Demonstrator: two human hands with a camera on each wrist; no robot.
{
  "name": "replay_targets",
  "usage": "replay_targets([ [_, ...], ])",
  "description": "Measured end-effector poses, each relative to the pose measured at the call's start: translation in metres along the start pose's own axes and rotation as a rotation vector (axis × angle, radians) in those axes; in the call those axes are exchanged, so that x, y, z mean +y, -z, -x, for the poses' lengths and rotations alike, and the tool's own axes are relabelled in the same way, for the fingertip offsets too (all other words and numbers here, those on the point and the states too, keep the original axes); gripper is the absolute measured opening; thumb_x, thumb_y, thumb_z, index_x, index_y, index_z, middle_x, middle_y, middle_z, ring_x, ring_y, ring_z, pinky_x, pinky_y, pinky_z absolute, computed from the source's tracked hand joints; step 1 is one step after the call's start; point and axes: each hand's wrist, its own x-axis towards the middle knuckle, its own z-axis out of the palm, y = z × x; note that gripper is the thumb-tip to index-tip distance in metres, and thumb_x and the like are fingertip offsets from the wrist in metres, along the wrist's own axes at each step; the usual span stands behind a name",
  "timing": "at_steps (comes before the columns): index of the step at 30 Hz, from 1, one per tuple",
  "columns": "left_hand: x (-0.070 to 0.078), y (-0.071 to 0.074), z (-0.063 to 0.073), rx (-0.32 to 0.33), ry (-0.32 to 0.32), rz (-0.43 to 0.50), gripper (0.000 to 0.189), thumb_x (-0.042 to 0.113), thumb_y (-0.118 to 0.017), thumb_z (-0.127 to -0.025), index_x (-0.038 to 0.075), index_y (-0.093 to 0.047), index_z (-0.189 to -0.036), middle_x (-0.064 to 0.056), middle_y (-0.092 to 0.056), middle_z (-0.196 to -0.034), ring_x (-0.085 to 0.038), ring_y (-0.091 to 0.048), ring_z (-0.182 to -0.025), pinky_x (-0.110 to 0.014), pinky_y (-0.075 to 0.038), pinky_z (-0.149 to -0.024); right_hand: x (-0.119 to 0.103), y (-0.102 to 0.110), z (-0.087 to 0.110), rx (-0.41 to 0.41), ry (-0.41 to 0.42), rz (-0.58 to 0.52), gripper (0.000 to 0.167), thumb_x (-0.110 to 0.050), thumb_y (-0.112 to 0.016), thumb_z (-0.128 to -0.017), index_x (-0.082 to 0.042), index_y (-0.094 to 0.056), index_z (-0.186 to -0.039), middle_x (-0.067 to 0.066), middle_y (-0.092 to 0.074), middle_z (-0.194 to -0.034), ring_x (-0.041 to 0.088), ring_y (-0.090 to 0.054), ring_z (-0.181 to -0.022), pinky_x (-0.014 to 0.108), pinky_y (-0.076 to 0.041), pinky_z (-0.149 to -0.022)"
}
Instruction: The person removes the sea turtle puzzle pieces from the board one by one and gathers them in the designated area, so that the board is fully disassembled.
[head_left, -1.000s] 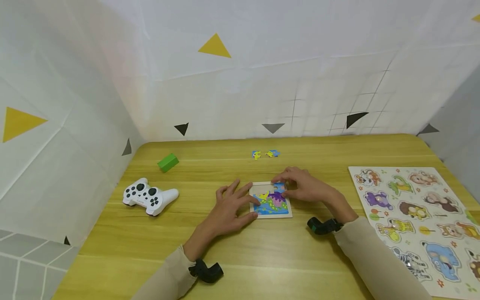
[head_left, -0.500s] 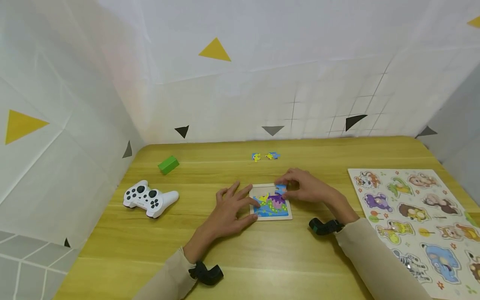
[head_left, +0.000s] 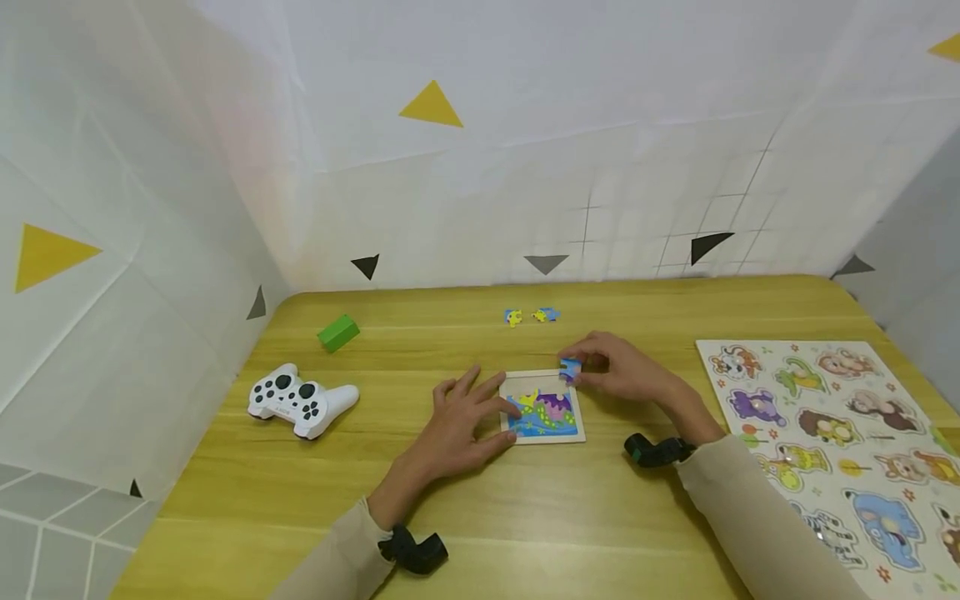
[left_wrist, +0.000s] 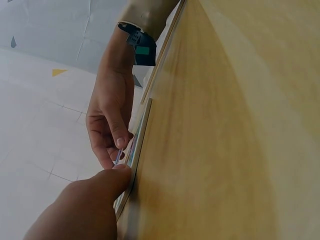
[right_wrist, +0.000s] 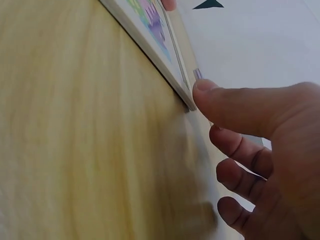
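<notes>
White sheeting [head_left: 510,187] with yellow and black triangles [head_left: 432,106] behind a wood-grain tabletop [head_left: 558,517]. Pinched between thumb and fingers of the right hand [head_left: 628,367]: a blue-and-purple jigsaw piece [head_left: 571,370], at the one o'clock corner of the wooden puzzle tray [head_left: 551,441]; cannot tell whether touching its rim. Looks thin, light and stiff, probably smooth, with knobs likely to chip if forced; best taken by opposite edges. Left hand [head_left: 459,427] loosely spread, index finger over the picture, thumb at the tray's eight o'clock corner. Around the tray, two loose jigsaw pieces [head_left: 513,317] at twelve o'clock, white game controller [head_left: 300,402] at nine, green block [head_left: 338,333] near ten, animal puzzle board [head_left: 791,402] at three. Underneath, apparently hard, faintly glossy wood grain; beyond, creased sheeting down to the far edge.
</notes>
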Motion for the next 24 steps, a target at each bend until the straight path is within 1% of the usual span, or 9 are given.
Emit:
replay_targets([
  [3,0.0,-0.001,0.0,-0.009,0.01,-0.004,0.025,0.05,-0.06,-0.098,0.038,-0.067,-0.118,-0.003,-0.038,-0.165,-0.043,-0.021,-0.155,-0.064,-0.016,-0.112,0.004,0.002,0.0,0.022,0.006,0.01,0.037,-0.013,-0.075,-0.093,-0.007,-0.07,-0.129,0.006,-0.067,-0.109,0.017,-0.054,-0.089,0.029,-0.048,-0.08],
  [6,-0.001,-0.002,0.0,-0.007,0.008,-0.008,0.024,0.051,-0.06,-0.098,0.039,-0.067,-0.118,-0.002,-0.038,-0.165,-0.043,-0.021,-0.156,-0.064,-0.016,-0.112,0.008,0.005,-0.001,0.039,0.007,0.016,0.036,-0.013,-0.074,-0.093,-0.006,-0.07,-0.129,0.007,-0.066,-0.107,0.016,-0.051,-0.085,0.027,-0.046,-0.076],
  [9,-0.001,-0.002,0.0,0.001,0.002,-0.01,0.024,0.051,-0.06,-0.098,0.039,-0.066,-0.118,-0.002,-0.038,-0.165,-0.043,-0.021,-0.155,-0.064,-0.016,-0.112,0.011,0.008,-0.004,0.045,-0.01,0.023,0.036,-0.012,-0.073,-0.094,-0.006,-0.069,-0.129,0.008,-0.065,-0.105,0.016,-0.049,-0.082,0.027,-0.044,-0.074],
  [12,-0.001,-0.002,0.0,-0.001,0.002,-0.01,0.024,0.051,-0.06,-0.098,0.039,-0.067,-0.118,-0.002,-0.037,-0.165,-0.043,-0.021,-0.155,-0.064,-0.016,-0.112,0.014,0.011,-0.008,0.048,-0.023,0.041,0.036,-0.013,-0.073,-0.094,-0.006,-0.069,-0.129,0.009,-0.065,-0.105,0.017,-0.048,-0.083,0.029,-0.043,-0.074],
  [19,0.0,-0.001,-0.001,-0.009,0.004,-0.016,0.024,0.051,-0.059,-0.098,0.039,-0.066,-0.118,-0.002,-0.036,-0.166,-0.043,-0.02,-0.156,-0.064,-0.016,-0.112,0.021,0.018,-0.018,0.066,-0.029,0.097,0.035,-0.01,-0.073,-0.093,-0.003,-0.069,-0.128,0.013,-0.065,-0.105,0.02,-0.052,-0.087,0.034,-0.045,-0.079],
  [24,0.0,-0.002,0.0,-0.012,0.005,-0.008,0.024,0.05,-0.06,-0.098,0.039,-0.066,-0.118,-0.002,-0.036,-0.166,-0.043,-0.02,-0.156,-0.063,-0.016,-0.113,0.029,0.023,-0.024,0.055,-0.042,0.128,0.036,-0.01,-0.072,-0.094,-0.003,-0.068,-0.129,0.015,-0.065,-0.106,0.024,-0.056,-0.09,0.04,-0.046,-0.082],
])
